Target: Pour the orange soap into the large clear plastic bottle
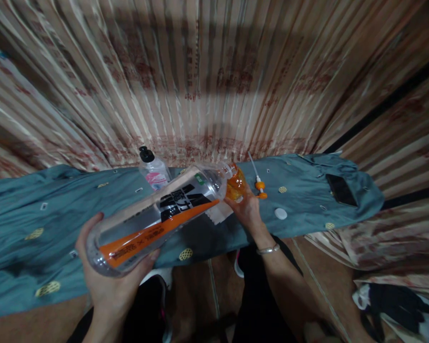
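Overhead, striped curtains [214, 71] fill the upper frame. Across the middle runs a blue-grey cloth [17, 224], bearing a small capped bottle [153, 170], a pump nozzle [259, 183], a white cap [280, 213] and, far right, a dark phone [341, 189]. At centre, the left hand [110, 278] cups a tilted clear bottle [157, 219]; the right hand [248, 208] grips an orange container [235, 183] at its mouth.

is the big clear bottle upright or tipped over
Tipped. The big clear bottle lies nearly level, base in the left hand, mouth against the small orange bottle held by the right hand.
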Demonstrator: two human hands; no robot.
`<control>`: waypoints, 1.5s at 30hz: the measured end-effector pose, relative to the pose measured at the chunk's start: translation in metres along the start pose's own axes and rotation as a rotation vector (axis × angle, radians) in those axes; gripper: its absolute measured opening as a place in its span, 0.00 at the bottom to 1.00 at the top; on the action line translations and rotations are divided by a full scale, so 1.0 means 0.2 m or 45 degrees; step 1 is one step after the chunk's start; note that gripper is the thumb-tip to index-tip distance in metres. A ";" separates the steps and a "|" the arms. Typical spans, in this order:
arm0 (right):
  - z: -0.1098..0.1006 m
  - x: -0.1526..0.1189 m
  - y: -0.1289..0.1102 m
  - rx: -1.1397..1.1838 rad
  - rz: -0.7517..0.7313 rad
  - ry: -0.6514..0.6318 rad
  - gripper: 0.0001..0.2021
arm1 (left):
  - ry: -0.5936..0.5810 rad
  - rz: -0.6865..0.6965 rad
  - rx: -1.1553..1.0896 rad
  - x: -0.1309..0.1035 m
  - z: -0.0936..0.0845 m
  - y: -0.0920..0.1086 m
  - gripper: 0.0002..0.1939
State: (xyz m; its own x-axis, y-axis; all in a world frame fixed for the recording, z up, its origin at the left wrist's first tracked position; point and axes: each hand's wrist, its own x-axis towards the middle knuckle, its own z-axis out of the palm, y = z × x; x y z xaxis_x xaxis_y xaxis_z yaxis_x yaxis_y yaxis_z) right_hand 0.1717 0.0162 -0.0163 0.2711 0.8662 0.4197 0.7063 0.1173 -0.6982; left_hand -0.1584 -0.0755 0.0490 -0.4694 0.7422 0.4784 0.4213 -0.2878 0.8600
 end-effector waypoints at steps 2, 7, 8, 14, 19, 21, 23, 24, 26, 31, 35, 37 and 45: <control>0.00 0.00 0.00 -0.001 0.002 -0.003 0.39 | 0.028 -0.062 0.015 0.00 0.00 0.00 0.63; 0.00 0.00 0.02 -0.023 -0.012 -0.014 0.40 | 0.057 -0.182 -0.025 0.00 0.00 0.01 0.63; 0.00 0.00 0.02 -0.029 -0.011 -0.012 0.40 | 0.063 -0.198 -0.031 0.00 0.00 0.02 0.64; -0.01 0.00 0.02 -0.018 -0.028 -0.008 0.39 | 0.058 -0.280 -0.044 0.00 0.01 0.02 0.67; 0.00 0.00 0.03 -0.054 -0.011 -0.006 0.41 | -0.025 -0.101 -0.028 0.00 0.00 0.02 0.57; 0.00 0.00 0.03 -0.069 0.002 -0.016 0.42 | -0.028 -0.053 -0.054 0.00 0.00 0.03 0.54; 0.00 0.00 0.04 -0.060 -0.001 -0.019 0.42 | -0.002 -0.035 -0.093 0.00 0.01 0.05 0.53; 0.00 0.00 0.04 -0.049 -0.008 -0.017 0.42 | -0.014 -0.040 -0.099 0.00 0.01 0.06 0.53; 0.00 0.00 0.04 -0.024 -0.024 -0.010 0.40 | -0.033 -0.081 -0.108 0.00 0.02 0.07 0.54; 0.00 0.00 0.05 -0.007 -0.055 0.011 0.39 | 0.024 -0.161 -0.186 0.00 0.03 0.08 0.55; 0.01 0.00 0.06 -0.008 -0.073 0.037 0.38 | 0.040 -0.142 -0.191 -0.01 0.04 0.08 0.55; 0.01 0.00 0.06 -0.012 -0.071 0.041 0.38 | 0.018 -0.104 -0.196 -0.02 0.03 0.07 0.52; 0.01 0.00 0.06 0.026 -0.021 0.036 0.41 | -0.167 0.069 -0.172 0.00 -0.01 0.03 0.54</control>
State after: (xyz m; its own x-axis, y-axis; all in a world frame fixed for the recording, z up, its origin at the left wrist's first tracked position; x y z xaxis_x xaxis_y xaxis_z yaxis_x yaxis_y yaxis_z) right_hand 0.1786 0.0184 -0.0257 0.2776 0.8502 0.4473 0.6975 0.1419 -0.7024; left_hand -0.1578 -0.0785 0.0549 -0.3400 0.7934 0.5049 0.3309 -0.4016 0.8539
